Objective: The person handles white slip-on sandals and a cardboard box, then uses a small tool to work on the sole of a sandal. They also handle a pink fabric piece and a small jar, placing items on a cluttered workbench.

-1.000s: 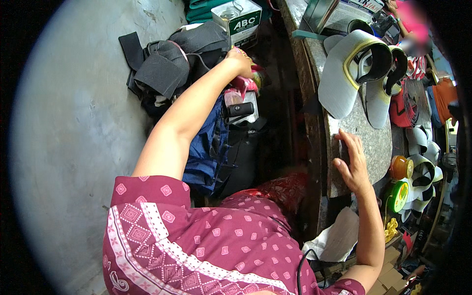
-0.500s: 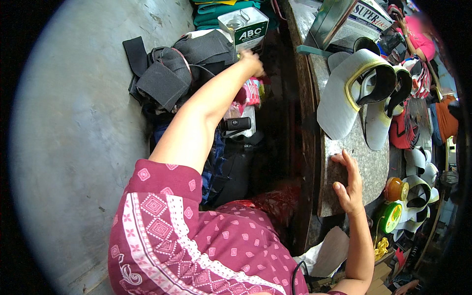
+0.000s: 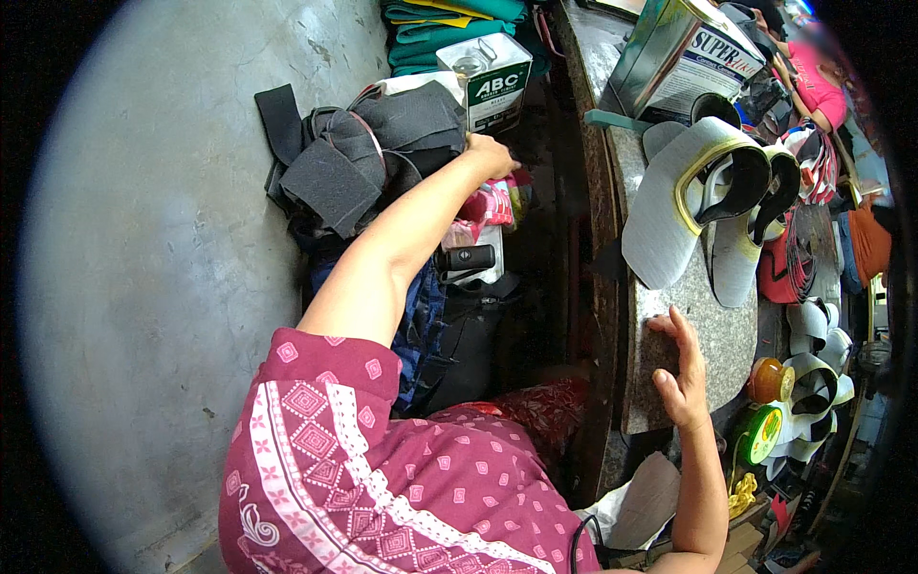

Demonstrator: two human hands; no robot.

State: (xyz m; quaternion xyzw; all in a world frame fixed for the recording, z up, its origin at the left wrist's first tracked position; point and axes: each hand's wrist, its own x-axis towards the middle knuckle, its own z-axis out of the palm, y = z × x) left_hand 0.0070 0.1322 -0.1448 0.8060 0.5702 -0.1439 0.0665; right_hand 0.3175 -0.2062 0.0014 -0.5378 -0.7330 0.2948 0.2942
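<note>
My left arm reaches away to the far middle, where my left hand (image 3: 490, 157) is beside a pile of dark grey fabric pieces (image 3: 335, 177) and just below a metal tin (image 3: 497, 81) with a green and white side. Its fingers are mostly out of sight, so I cannot make out any hold. A pink and white packet (image 3: 490, 203) lies close under the wrist. My right hand (image 3: 683, 371) is held at the edge of the grey stone slab (image 3: 693, 330), fingers apart and nothing in them. Past it, a pair of pale slipper uppers on black forms (image 3: 669, 215) stands on the slab.
A large tin (image 3: 684, 62) stands at the bench's far end. More white slipper uppers (image 3: 808, 320), a green round tub (image 3: 762, 433) and an amber jar (image 3: 768, 380) line the right. Folded green cloth (image 3: 449, 38) lies far off. Another person (image 3: 818, 81) is at upper right.
My left hand, blurred in front of the green and white tin before, is now slightly nearer me, below the tin. The whole view has shifted a little; my right hand keeps its open pose.
</note>
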